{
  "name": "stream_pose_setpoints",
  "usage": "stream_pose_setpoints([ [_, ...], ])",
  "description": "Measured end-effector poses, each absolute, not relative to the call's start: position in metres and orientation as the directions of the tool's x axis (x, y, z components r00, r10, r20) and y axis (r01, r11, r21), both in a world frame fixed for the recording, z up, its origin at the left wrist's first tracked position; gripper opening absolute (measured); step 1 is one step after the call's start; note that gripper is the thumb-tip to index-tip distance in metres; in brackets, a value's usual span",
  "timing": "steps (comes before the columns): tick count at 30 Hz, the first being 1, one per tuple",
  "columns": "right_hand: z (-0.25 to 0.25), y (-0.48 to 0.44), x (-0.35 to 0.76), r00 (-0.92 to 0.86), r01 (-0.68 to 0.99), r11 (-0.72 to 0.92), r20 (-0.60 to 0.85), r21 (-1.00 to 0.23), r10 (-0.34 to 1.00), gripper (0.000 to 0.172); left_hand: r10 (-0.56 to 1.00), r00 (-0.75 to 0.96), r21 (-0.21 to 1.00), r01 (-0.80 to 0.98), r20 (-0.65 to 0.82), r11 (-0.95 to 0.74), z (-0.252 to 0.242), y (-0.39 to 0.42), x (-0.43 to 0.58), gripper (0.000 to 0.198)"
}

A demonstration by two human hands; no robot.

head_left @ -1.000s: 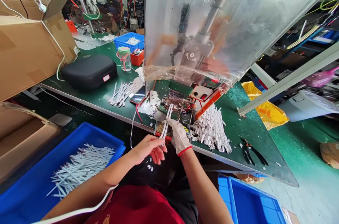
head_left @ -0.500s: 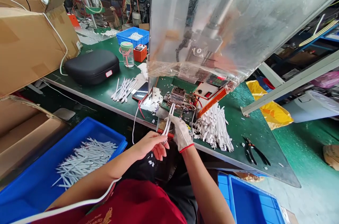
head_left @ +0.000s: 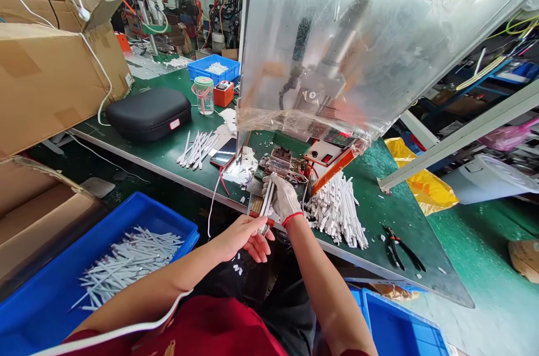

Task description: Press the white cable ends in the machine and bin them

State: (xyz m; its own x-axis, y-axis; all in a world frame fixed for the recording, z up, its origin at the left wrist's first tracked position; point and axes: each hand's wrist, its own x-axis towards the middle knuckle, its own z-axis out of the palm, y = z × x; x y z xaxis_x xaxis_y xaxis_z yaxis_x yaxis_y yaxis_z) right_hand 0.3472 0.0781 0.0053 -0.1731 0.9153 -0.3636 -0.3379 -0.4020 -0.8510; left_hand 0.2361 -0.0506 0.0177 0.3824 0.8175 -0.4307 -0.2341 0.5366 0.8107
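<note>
The gloved right hand (head_left: 284,197), with a red band at the wrist, is closed on a few white plastic strips (head_left: 266,201) that stand nearly upright over the near edge of the green table (head_left: 374,215). The bare left hand (head_left: 246,238) is half curled at the lower ends of the strips; whether it grips them is hard to tell. Just beyond the hands lies a circuit board (head_left: 280,164), partly under a clear plastic sheet (head_left: 337,47) that hangs in front of a metal machine and blocks the view of the table's far side. To the right of the gloved hand, a big heap of white strips (head_left: 337,213) lies on the table, with black-handled pliers (head_left: 398,247) farther right. To the left are a smaller bunch of strips (head_left: 197,148), a phone (head_left: 223,153), a black zip case (head_left: 148,114), a jar with a green lid (head_left: 204,95) and an orange box (head_left: 223,93). A blue crate (head_left: 126,238) by the left arm is full of white strips, and a far blue crate (head_left: 213,68) holds more. Another blue crate (head_left: 400,328) sits on the floor at lower right.
</note>
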Motion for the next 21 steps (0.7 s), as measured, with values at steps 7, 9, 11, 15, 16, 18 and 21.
stream_pose_setpoints([
  [7,0.007,0.075,0.349,-0.172,-0.311,-0.377,-0.338,-0.873,0.925,0.030,0.829,0.372,0.832,-0.211,-0.417,0.513,0.005,-0.045,0.240,0.077],
  [9,0.007,0.075,0.348,-0.157,-0.304,-0.379,-0.347,-0.874,0.925,0.031,0.834,0.370,0.841,-0.201,-0.409,0.502,0.002,-0.044,0.239,0.078],
  [11,0.007,0.075,0.347,-0.139,-0.302,-0.389,-0.364,-0.870,0.921,0.030,0.838,0.367,0.849,-0.189,-0.405,0.493,0.002,-0.043,0.238,0.078],
  [15,0.005,0.075,0.345,-0.124,-0.306,-0.394,-0.374,-0.867,0.919,0.029,0.840,0.370,0.856,-0.183,-0.396,0.484,0.003,-0.043,0.238,0.077],
  [16,0.004,0.074,0.345,-0.120,-0.311,-0.394,-0.375,-0.865,0.919,0.028,0.841,0.371,0.856,-0.185,-0.393,0.482,0.003,-0.043,0.238,0.077],
  [18,0.004,0.074,0.345,-0.113,-0.323,-0.391,-0.375,-0.862,0.920,0.029,0.844,0.371,0.857,-0.193,-0.387,0.478,0.001,-0.043,0.238,0.076],
  [21,0.007,0.072,0.345,-0.104,-0.315,-0.391,-0.378,-0.865,0.920,0.029,0.844,0.372,0.852,-0.206,-0.386,0.481,-0.001,-0.042,0.240,0.075],
])
